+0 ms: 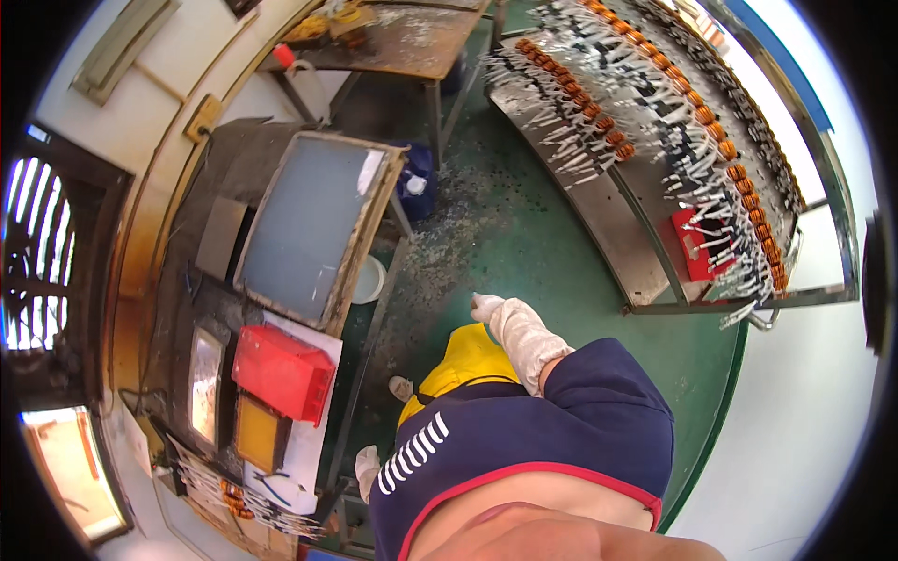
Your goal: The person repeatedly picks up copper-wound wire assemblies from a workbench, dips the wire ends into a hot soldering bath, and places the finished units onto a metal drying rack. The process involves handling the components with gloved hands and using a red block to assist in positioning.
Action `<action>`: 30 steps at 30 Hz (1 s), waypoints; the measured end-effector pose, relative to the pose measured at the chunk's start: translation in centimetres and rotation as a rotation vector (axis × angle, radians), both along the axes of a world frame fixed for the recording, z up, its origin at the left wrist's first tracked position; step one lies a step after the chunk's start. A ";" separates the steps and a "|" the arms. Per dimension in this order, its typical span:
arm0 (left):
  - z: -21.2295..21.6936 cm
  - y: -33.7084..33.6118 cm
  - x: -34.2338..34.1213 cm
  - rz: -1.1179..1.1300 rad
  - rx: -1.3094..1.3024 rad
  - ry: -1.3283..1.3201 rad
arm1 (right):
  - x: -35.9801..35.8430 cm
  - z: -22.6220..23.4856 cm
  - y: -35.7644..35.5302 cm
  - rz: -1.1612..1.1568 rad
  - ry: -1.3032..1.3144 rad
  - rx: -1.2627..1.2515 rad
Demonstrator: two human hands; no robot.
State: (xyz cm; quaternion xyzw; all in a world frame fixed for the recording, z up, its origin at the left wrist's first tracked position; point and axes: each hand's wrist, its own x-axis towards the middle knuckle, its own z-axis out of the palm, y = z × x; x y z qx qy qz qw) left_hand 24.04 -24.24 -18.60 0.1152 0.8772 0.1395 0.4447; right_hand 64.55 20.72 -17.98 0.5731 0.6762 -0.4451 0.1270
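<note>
My right hand (484,307), in a white glove with a pale sleeve above it, hangs over the green floor in front of my yellow apron (468,358). Nothing shows in it, and its fingers are too small to make out. My left hand (368,470), also in pale covering, is low beside the right edge of the workbench (201,168); its fingers cannot be made out. Nearest to it on the bench are a red plastic box (283,372), a yellow rectangular piece (259,432) and a bunch of white-leaded copper coils (238,498).
A metal rack (599,224) at the right bears rows of orange copper coils (687,89) and a red bin (697,245). A grey-topped framed panel (313,220) lies on the bench. Beyond it stand a blue jug (416,182), a white bucket (369,280) and another table (412,42).
</note>
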 end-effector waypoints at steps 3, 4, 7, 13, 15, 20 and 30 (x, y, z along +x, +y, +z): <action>1.4 -3.1 1.3 0.096 -0.107 0.036 | -3.4 -1.4 -0.1 0.090 -0.013 0.027; 2.1 -4.4 1.9 0.008 -0.124 0.076 | -4.3 -2.5 -0.1 0.121 -0.034 0.034; 5.0 -4.9 3.1 -0.216 -0.181 0.181 | -6.1 -3.4 -0.4 0.240 -0.033 0.148; 0.6 -11.3 4.2 -0.197 -0.294 -0.030 | -12.2 -1.0 -0.9 0.355 0.024 -0.173; 2.4 -11.9 4.6 -0.079 -0.192 0.086 | -13.9 -0.7 -1.2 0.412 -0.008 -0.202; 9.0 -13.1 3.5 0.792 0.256 0.304 | -19.5 1.1 -2.1 0.468 -0.036 -0.246; 15.7 -18.8 -16.1 0.893 0.596 0.627 | -25.0 -1.0 -5.4 0.388 0.115 -0.346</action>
